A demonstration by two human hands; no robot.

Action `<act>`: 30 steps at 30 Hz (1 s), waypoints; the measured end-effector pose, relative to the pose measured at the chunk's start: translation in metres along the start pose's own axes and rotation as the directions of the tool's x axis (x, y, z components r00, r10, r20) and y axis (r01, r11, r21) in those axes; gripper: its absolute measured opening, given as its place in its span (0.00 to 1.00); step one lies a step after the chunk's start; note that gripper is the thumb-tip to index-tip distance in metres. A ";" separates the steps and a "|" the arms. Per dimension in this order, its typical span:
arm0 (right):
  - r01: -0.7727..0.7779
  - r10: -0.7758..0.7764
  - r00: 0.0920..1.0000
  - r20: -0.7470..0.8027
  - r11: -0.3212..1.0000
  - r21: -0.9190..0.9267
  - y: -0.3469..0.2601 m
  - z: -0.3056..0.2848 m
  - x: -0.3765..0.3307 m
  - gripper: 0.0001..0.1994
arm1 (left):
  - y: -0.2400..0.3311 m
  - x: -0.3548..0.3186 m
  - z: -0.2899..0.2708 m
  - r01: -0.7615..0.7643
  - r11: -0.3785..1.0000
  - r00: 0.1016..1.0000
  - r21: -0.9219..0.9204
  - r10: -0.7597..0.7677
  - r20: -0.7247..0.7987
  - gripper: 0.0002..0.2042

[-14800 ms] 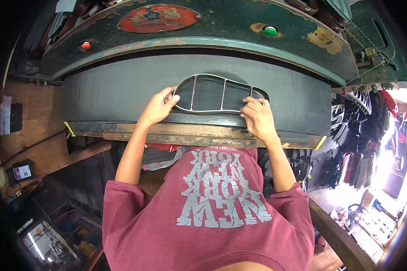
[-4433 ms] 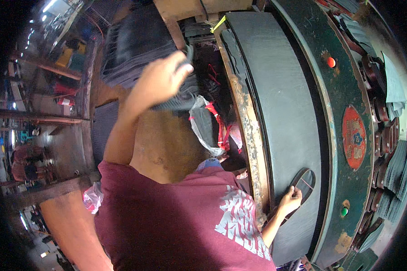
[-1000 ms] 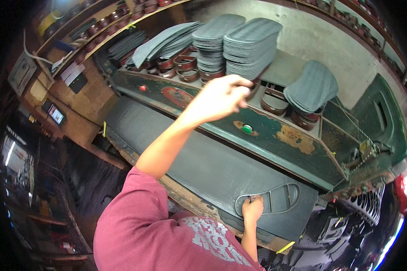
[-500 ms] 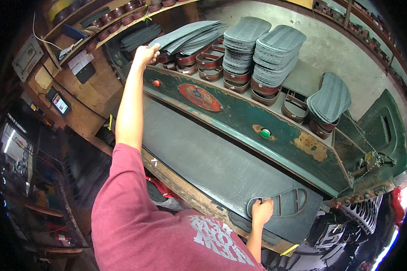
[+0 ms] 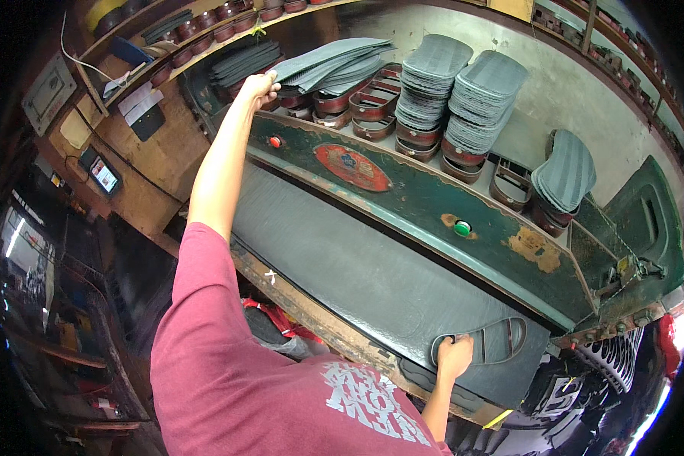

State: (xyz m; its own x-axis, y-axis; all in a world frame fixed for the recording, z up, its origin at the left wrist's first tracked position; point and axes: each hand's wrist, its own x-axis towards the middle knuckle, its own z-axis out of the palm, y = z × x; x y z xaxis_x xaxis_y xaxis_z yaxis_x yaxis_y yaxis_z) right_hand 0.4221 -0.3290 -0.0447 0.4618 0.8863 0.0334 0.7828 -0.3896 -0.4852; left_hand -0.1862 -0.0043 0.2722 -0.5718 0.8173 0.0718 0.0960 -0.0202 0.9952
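Stretched up to the far left, my left hand (image 5: 260,89) is closed on the near end of a pile of thin grey sole sheets (image 5: 334,62) on top of a green press beam (image 5: 425,209). How many sheets it grips is hard to see. My right hand (image 5: 454,356) is wrapped round the near left end of a sole-shaped cutting die (image 5: 510,337) with crossbars. That die lies at the right end of a dark, smooth cutting bed (image 5: 334,258), and my fingers cover part of its rim.
Along the beam's top stand tall stacks of grey soles (image 5: 485,99), a shorter stack (image 5: 566,171) and several reddish-brown dies (image 5: 372,125). The beam's front carries a red button (image 5: 275,141) and a green button (image 5: 462,228). A phone (image 5: 102,176) leans at left.
The scene has shifted slightly to the right in the picture. Both hands keep their grips, on the sole sheets and on the cutting die.
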 end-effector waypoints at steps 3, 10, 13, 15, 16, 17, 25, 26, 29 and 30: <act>0.003 -0.003 1.000 -0.009 1.000 0.011 0.002 0.002 0.000 0.10 | -0.011 0.008 -0.001 0.014 1.000 1.000 -0.023 -0.014 0.023 0.10; 0.007 -0.006 1.000 -0.027 0.999 0.037 0.003 0.003 -0.001 0.09 | -0.012 0.010 -0.003 -0.003 1.000 1.000 0.026 0.003 0.000 0.09; 0.007 -0.005 1.000 -0.027 0.999 0.042 0.002 0.001 -0.001 0.09 | -0.008 -0.002 0.005 0.074 0.997 0.997 -0.025 -0.073 0.019 0.10; 0.001 0.000 0.999 -0.032 0.999 0.048 0.001 0.001 -0.001 0.09 | -0.006 -0.008 0.012 0.119 0.993 0.989 -0.004 -0.119 0.091 0.11; -0.002 0.004 0.999 -0.034 0.999 0.049 0.001 0.001 -0.001 0.09 | -0.004 -0.009 0.016 0.150 0.989 0.983 -0.002 -0.149 0.105 0.12; 0.006 -0.004 0.999 -0.043 0.999 0.052 0.001 0.001 -0.001 0.09 | -0.003 -0.009 0.019 0.102 0.995 0.989 0.022 -0.104 0.103 0.11; 0.012 -0.012 1.000 -0.014 1.000 0.021 0.004 0.003 0.001 0.10 | 0.011 -0.002 0.023 0.060 0.997 0.997 0.046 -0.062 0.035 0.08; 0.014 -0.013 1.000 -0.023 1.000 0.023 0.004 0.003 0.001 0.10 | 0.010 -0.003 0.023 0.077 0.997 0.996 0.026 -0.078 0.042 0.08; 0.009 -0.008 1.000 -0.021 1.000 0.021 0.002 0.000 0.000 0.11 | 0.006 -0.004 0.021 0.071 0.995 0.996 -0.069 -0.068 0.051 0.08; 0.012 -0.012 1.000 -0.022 1.000 0.015 0.001 -0.001 0.000 0.11 | 0.004 -0.005 0.019 0.044 0.994 0.998 -0.104 -0.039 0.057 0.09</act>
State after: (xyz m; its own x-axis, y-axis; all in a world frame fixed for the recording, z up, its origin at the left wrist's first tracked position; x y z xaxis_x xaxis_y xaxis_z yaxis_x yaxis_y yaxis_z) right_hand 0.4233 -0.3295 -0.0441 0.4613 0.8854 0.0583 0.7820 -0.3746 -0.4982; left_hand -0.1671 0.0027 0.2740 -0.5281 0.8487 0.0294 -0.0144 -0.0436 0.9989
